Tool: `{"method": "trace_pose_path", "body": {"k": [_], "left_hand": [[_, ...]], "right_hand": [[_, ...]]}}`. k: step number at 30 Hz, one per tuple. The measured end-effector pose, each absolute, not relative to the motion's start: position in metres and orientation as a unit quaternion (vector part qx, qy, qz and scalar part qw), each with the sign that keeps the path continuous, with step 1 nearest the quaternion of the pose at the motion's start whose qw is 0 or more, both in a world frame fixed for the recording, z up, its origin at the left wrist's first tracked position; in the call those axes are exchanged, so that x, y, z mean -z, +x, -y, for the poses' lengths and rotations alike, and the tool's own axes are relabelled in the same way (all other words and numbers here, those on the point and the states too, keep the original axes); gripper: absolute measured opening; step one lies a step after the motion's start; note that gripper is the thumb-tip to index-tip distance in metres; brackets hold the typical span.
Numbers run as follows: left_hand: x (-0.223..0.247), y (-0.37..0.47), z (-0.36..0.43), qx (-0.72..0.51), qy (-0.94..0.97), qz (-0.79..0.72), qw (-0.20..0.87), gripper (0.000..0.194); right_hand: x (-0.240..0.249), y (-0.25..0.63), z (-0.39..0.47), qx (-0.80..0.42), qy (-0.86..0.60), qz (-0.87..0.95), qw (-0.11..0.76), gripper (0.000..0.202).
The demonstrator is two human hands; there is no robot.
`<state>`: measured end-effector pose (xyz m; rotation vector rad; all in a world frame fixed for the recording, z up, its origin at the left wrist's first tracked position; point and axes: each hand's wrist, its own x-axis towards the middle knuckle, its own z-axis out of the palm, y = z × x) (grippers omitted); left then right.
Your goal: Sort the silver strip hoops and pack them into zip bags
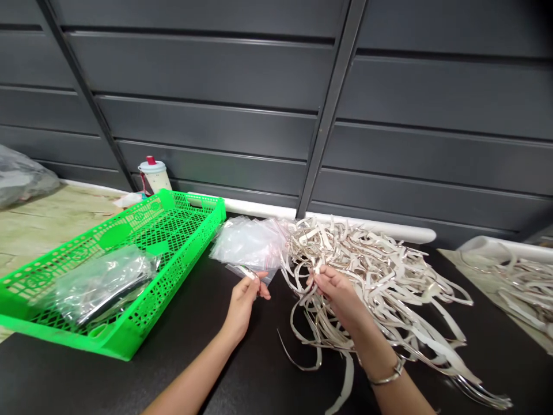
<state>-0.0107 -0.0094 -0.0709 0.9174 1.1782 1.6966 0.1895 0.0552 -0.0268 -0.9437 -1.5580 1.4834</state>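
Observation:
My left hand (244, 302) is closed in a pinch on a thin strip with a shiny edge, whose short end sticks out past the fingertips. It hovers just in front of a stack of clear plastic bags (248, 239). My right hand (339, 291), with a metal bracelet on its wrist, pinches a whitish strip at the near left side of a tangled pile of strips (367, 265). These are curved, off-white and silvery along their edges. Whether both hands hold one and the same strip cannot be made out.
At the left, a green plastic basket (181, 274) holds filled clear bags (108, 282). A lidded cup (154, 176) stands behind it. More strips (518, 282) lie far right. White tubes (389, 230) run along the dark panelled wall (207, 75) behind the black table (181, 357).

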Motion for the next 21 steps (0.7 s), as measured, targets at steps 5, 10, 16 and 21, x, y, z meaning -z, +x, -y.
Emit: {"method": "trace_pose_path", "body": {"k": [5,10,16,21], "left_hand": [[0.073,-0.003,0.013,-0.63,0.413,-0.45,0.48,0.033],[0.076,-0.002,0.013,-0.595,0.448,-0.462,0.481,0.028],[0.08,-0.005,0.012,-0.575,0.508,-0.483,0.421,0.028],[0.079,-0.004,0.013,-0.558,0.54,-0.503,0.379,0.03]], "right_hand": [[0.028,0.198,-0.063,-0.597,-0.396,0.589,0.375,0.04],[0.024,0.199,-0.062,-0.576,-0.409,0.59,0.391,0.049],[0.023,0.204,-0.064,-0.482,-0.441,0.633,0.416,0.036],[0.013,0.209,-0.055,-0.311,-0.441,0.733,0.414,0.024]]}}
